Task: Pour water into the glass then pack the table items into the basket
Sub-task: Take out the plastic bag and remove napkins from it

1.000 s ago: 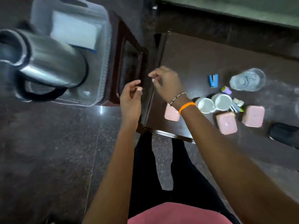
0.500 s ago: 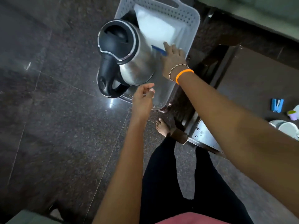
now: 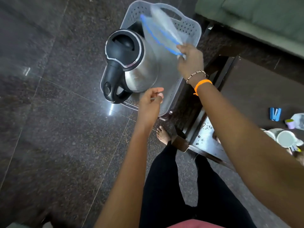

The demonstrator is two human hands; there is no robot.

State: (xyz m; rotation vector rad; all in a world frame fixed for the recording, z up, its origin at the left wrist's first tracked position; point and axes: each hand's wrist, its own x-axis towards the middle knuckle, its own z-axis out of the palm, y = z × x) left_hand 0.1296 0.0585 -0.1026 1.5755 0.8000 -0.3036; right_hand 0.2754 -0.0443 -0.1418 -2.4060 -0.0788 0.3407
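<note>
- Basket [image 3: 189, 25]: a pale perforated plastic one, standing on a dark stool left of the worktop [image 3: 263, 89]; a steel kettle [image 3: 136, 63] with a black lid and handle stands in its near-left part.
- Right hand [image 3: 190, 63], reaching over the basket, has its fingers pinched on the edge of a clear plastic sheet with a blue line [image 3: 162, 32], which is blurred and lifted above the basket; whether it is a bag or a lid I cannot tell.
- Left hand [image 3: 150, 102] hovers at the basket's near rim, just beside the kettle handle, fingers loosely curled with the tips close together; nothing visible between them.
- Packing looks barely begun: still on the worktop at the far right are a blue stapler [image 3: 275, 114], a small purple cup [image 3: 289, 123], white mugs [image 3: 284, 138] and a clear item at the frame edge.
- Whether the water has been poured cannot be judged; no glass shows clearly.
- Left to do, as it seems: move those worktop items into the basket.
</note>
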